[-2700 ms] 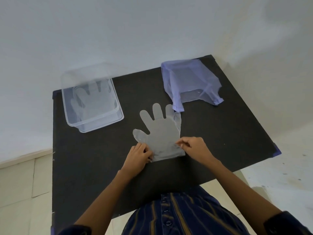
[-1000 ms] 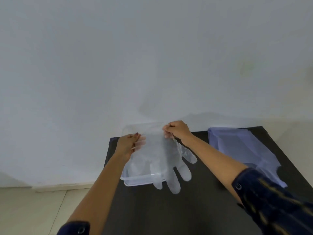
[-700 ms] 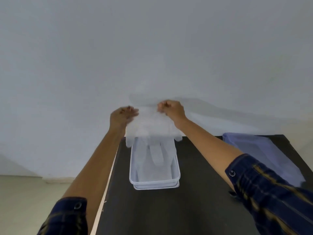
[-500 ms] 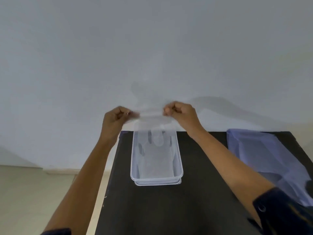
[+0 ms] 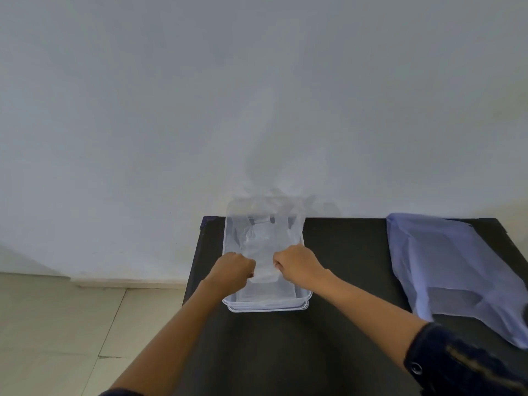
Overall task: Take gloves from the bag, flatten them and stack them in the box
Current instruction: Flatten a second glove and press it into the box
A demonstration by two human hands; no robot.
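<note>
A clear plastic box (image 5: pixel 268 305) stands at the left end of the black table (image 5: pixel 337 267), close to the wall. A see-through plastic glove (image 5: pixel 264 247) lies stretched inside it, fingers toward the wall, on top of other gloves. My left hand (image 5: pixel 234 270) and my right hand (image 5: pixel 297 264) each pinch the glove's cuff over the near half of the box. The pale blue plastic bag (image 5: pixel 457 270) lies flat at the table's right end.
A white wall rises directly behind the table. Beige floor tiles (image 5: pixel 71 324) lie to the left, beyond the table's left edge. Bare black tabletop stretches between the box and the bag and in front of the box.
My hands have carried the glove from the table's middle over to the box, held it high by the cuff against the wall, then lowered it and drawn the cuff toward me into the box.
</note>
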